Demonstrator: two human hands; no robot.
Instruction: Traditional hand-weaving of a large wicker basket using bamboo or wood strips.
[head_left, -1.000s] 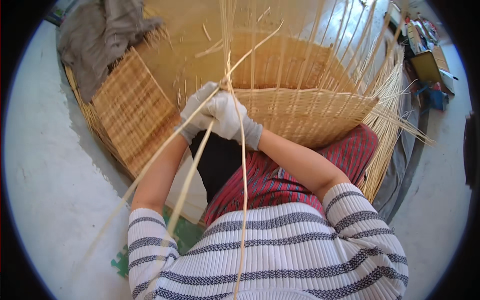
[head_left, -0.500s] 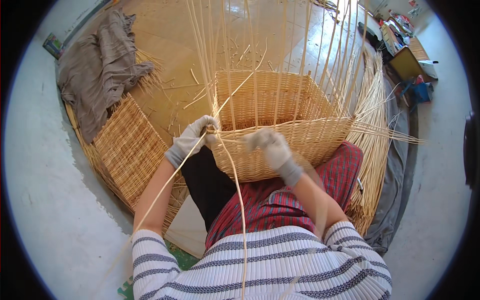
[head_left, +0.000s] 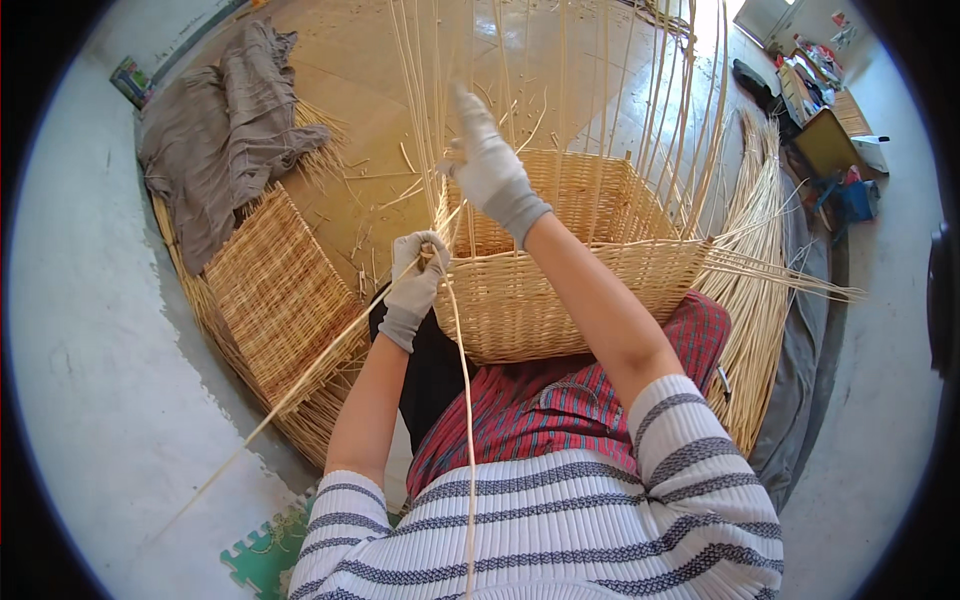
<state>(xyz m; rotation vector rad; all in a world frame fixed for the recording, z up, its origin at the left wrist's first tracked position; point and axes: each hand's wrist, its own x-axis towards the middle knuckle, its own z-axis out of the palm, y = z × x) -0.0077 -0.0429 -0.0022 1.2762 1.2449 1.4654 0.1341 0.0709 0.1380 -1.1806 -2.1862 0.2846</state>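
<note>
A rectangular wicker basket point(head_left: 580, 300) rests on my lap, with long upright stakes point(head_left: 562, 90) rising from its rim. My left hand point(head_left: 414, 285), in a pale work glove, is closed at its near left corner around woven willow rods. One willow rod point(head_left: 330, 345) slants down to the left from that grip, and another willow rod point(head_left: 464, 385) hangs down over my striped top. My gloved right hand point(head_left: 492, 178) is raised over the basket's left end beside the stakes. Its fingers stretch upward, slightly blurred, with the thumb apart; no rod shows clearly in it.
A flat woven panel point(head_left: 282, 295) lies to the left, near a grey-brown cloth point(head_left: 225, 130) over bundled rods. To the right, a long bundle of loose rods point(head_left: 745, 300) lies on dark sheeting point(head_left: 790, 390). Offcuts litter the floor point(head_left: 370, 130). Boxes and a blue container point(head_left: 856, 200) stand far right.
My right hand has swung from the near rim up and left over the basket, its fingers now extended. My left hand keeps its grip at the corner. The view has shifted slightly.
</note>
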